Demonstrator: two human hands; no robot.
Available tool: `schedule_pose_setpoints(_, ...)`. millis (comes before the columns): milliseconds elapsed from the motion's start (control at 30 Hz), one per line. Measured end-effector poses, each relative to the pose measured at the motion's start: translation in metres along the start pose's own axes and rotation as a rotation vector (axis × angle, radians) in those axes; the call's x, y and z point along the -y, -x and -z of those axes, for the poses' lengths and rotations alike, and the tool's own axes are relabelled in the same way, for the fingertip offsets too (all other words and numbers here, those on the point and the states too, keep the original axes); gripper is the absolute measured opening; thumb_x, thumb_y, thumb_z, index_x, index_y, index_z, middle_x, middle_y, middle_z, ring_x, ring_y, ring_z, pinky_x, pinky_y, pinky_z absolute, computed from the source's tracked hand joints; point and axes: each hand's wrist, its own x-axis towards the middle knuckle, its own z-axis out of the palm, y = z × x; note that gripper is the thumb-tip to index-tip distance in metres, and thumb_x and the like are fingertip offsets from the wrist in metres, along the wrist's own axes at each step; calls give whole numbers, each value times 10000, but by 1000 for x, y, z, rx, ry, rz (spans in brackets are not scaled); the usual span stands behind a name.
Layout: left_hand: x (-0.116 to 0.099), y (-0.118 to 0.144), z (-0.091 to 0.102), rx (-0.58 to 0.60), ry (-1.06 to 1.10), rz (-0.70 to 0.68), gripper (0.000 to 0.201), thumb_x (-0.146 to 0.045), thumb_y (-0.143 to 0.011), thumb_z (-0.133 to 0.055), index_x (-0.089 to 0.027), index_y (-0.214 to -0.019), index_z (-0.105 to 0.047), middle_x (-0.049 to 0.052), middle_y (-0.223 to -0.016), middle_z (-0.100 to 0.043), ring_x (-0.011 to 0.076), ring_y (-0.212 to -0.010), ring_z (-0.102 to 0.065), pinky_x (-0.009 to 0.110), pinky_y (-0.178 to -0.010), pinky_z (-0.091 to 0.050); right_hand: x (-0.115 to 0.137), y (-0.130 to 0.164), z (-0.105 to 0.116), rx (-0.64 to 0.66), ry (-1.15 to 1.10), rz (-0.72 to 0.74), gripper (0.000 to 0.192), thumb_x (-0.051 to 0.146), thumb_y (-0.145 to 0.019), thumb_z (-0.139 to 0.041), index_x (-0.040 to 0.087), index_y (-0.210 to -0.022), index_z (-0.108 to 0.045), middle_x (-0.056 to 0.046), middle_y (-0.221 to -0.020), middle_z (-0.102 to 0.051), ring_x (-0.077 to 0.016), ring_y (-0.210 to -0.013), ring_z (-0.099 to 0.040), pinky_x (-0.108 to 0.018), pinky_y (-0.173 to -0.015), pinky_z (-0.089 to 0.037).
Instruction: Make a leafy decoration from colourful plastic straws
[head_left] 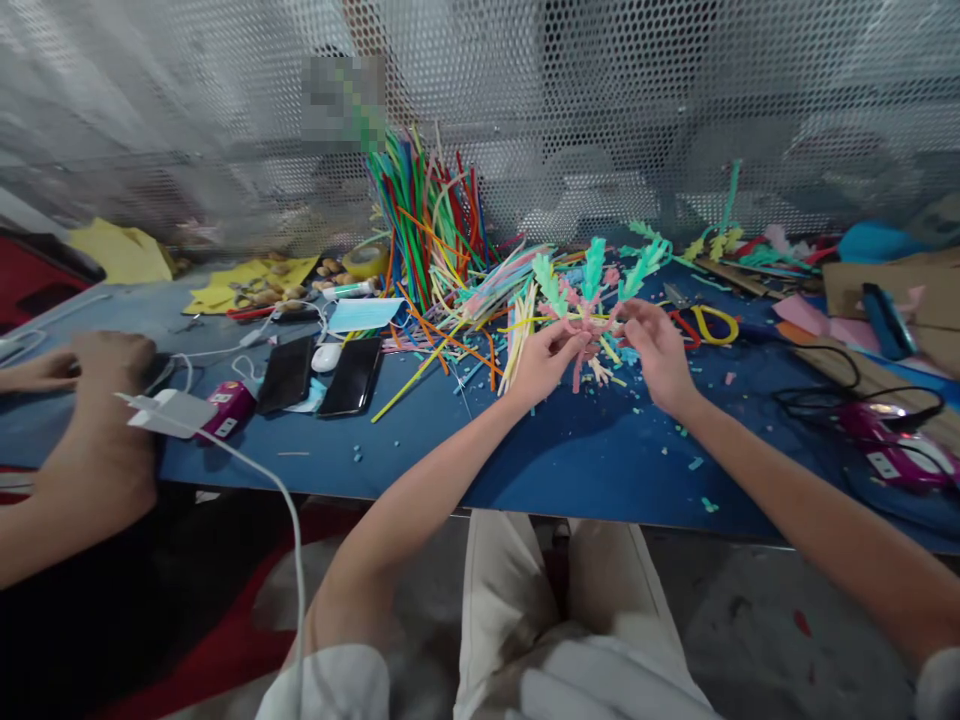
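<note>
Between my hands is a pink pipe-cleaner piece (577,378) with several thin arms, just above the blue tabletop. My left hand (546,358) pinches its near side with thumb and fingertips. On the other side, the curled fingers of my right hand (654,350) are closed on one of its pink arms. Green leaf shapes of pipe cleaner (593,268) rise right behind it; whether they are joined to the pink piece I cannot tell. Pale yellow pipe cleaners (519,335) lie left of the work, and yellow-handled scissors (714,325) rest beyond my right hand.
A tall bundle of coloured pipe cleaners (427,230) stands before the perforated metal screen (637,110). Two dark phones (352,377), a face mask (365,315) and a white charger (172,412) lie leftward. Another person's arm (105,430) rests far left. Black cables (825,400) tangle at right.
</note>
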Motion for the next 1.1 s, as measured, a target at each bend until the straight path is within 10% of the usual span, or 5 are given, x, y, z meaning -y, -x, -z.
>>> schedule_pose_setpoints(133, -7, 1, -3, -77, 138, 18, 499, -614, -817, -913, -185, -1015, -754, 116, -1165, -843, 304, -1096, -827, 457, -1007, -671, 10, 21, -2, 281, 118, 39, 514, 618, -1010, -674, 294, -1402, -599, -100, -1278, -785, -263, -1130, -763, -430, -930, -636)
schedule_pose_setpoints(367, -12, 2, -6, -213, 275, 56, 455, -484, -767, -985, -192, -1008, -733, 117, -1225, -837, 320, -1180, -807, 485, -1076, -645, 21, 44, -4, 438, 450, 9, 347, 451, -1034, -660, 229, -1299, -688, -65, -932, -852, -229, -733, -774, -367, -748, -616)
schedule_pose_setpoints(767, -10, 4, -3, -123, 158, 105, 354, -542, -928, -841, -187, -932, -838, 129, -1238, -839, 308, -1238, -777, 409, -1112, -587, 16, 34, 10, 302, 611, 166, 178, 353, -1038, -680, 238, -1100, -800, -6, -765, -834, -207, -614, -788, -296, -614, -610)
schedule_pose_setpoints(1100, -18, 8, -11, -390, 118, 105, 483, -671, -768, -921, -210, -896, -857, 73, -924, -840, 186, -719, -746, 340, -750, -643, 22, 24, 19, 273, 800, 491, 346, 263, -1046, -646, 264, -1390, -680, -2, -880, -863, -222, -785, -846, -310, -740, -664)
